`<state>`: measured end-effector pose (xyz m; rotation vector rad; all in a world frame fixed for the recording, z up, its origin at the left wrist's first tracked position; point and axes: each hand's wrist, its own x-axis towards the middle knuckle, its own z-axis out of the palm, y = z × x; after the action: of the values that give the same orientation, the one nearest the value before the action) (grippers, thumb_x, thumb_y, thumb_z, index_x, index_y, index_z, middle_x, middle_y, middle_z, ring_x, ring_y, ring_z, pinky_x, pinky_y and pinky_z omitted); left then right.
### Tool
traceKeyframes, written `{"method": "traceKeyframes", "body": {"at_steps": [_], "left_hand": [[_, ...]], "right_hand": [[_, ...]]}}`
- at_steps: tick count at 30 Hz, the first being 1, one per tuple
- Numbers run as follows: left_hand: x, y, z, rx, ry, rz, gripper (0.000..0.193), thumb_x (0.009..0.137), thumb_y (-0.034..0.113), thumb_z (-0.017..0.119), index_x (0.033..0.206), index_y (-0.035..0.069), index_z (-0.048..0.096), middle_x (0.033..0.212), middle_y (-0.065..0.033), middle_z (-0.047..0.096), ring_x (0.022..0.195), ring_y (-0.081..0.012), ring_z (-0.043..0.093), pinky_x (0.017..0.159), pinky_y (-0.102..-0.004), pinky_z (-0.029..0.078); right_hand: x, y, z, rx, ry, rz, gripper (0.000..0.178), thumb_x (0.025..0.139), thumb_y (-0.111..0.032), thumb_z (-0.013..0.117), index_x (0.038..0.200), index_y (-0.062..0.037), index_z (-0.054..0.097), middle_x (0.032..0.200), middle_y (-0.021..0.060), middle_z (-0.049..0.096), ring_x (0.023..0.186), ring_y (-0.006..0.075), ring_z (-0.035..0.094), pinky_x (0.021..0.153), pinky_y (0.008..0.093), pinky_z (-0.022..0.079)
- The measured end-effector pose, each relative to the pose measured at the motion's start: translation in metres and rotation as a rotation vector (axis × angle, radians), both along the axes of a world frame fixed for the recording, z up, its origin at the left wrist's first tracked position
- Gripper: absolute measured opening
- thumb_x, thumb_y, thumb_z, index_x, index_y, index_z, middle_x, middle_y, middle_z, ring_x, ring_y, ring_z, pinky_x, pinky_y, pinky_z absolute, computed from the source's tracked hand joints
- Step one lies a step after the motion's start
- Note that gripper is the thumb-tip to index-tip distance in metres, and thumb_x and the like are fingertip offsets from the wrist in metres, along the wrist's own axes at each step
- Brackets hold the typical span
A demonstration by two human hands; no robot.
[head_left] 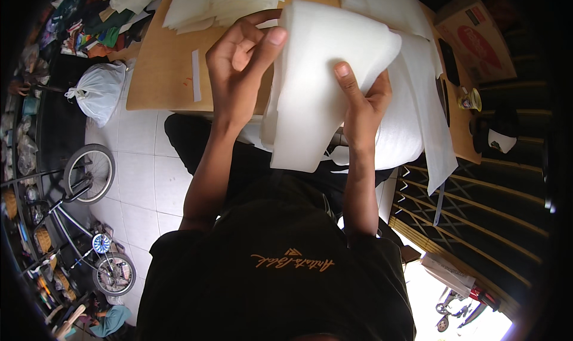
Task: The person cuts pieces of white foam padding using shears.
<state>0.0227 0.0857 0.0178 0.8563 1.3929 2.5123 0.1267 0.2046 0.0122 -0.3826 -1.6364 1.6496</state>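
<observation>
White foam sheet (325, 84), one piece, held up above the bench (161, 66) edge by both hands. Left hand (239, 72): fingers curled around the sheet's left edge, thumb pressed on its face. Right hand (364, 102): fingers wrapped behind the right edge, thumb on front. Sheet hangs folded over, hiding most of the bench middle. One foam roll (400, 138) sits right behind it, with a loose tail draped off the bench. One stack of cut sheets (221, 3) at the far bench edge. One strip of tape (196, 75) on the wood. One cardboard box (477, 42) and one small jar (470, 99) at the right. On the floor, left: one white plastic bag (98, 90), one bicycle (89, 221).
</observation>
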Motion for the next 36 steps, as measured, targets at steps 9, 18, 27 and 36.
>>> {"method": "traceKeyframes", "body": {"at_steps": [9, 18, 27, 36], "left_hand": [[0.032, 0.005, -0.015, -0.258, -0.036, -0.172, 0.063, 0.086, 0.018, 0.068, 0.131, 0.0, 0.028, 0.119, -0.0172, 0.052, 0.113, -0.0213, 0.051, 0.095, -0.0353, 0.042], [0.022, 0.004, -0.018, -0.234, 0.011, -0.087, 0.046, 0.086, 0.013, 0.069, 0.12, 0.001, 0.041, 0.107, -0.0121, 0.06, 0.096, -0.0149, 0.06, 0.081, -0.029, 0.05], [0.027, 0.006, -0.032, -0.231, 0.043, -0.109, 0.058, 0.086, 0.014, 0.07, 0.129, 0.001, 0.034, 0.115, -0.0135, 0.055, 0.106, -0.0177, 0.055, 0.089, -0.0319, 0.046], [0.022, -0.002, -0.038, -0.318, 0.155, -0.027, 0.075, 0.088, 0.021, 0.065, 0.138, 0.001, 0.013, 0.13, -0.0224, 0.042, 0.118, -0.0308, 0.049, 0.098, -0.0407, 0.039]], "right_hand": [[-0.003, -0.001, 0.002, 0.048, -0.017, 0.0, 0.064, 0.084, -0.022, 0.073, 0.131, 0.0023, 0.036, 0.115, 0.0158, 0.053, 0.107, 0.0233, 0.054, 0.093, 0.0342, 0.043], [-0.003, 0.009, 0.001, -0.057, 0.046, 0.02, 0.048, 0.09, -0.016, 0.066, 0.126, -0.0007, 0.038, 0.119, 0.0124, 0.049, 0.106, 0.0198, 0.051, 0.095, 0.0327, 0.04], [0.003, 0.003, -0.023, 0.168, 0.0, -0.138, 0.052, 0.086, -0.013, 0.067, 0.128, -0.0023, 0.037, 0.12, 0.0123, 0.044, 0.11, 0.0218, 0.047, 0.097, 0.0359, 0.037], [-0.009, -0.007, -0.011, 0.077, -0.015, 0.047, 0.056, 0.094, -0.013, 0.055, 0.141, 0.0028, 0.028, 0.141, 0.0185, 0.037, 0.132, 0.0249, 0.035, 0.109, 0.0379, 0.026]]}}
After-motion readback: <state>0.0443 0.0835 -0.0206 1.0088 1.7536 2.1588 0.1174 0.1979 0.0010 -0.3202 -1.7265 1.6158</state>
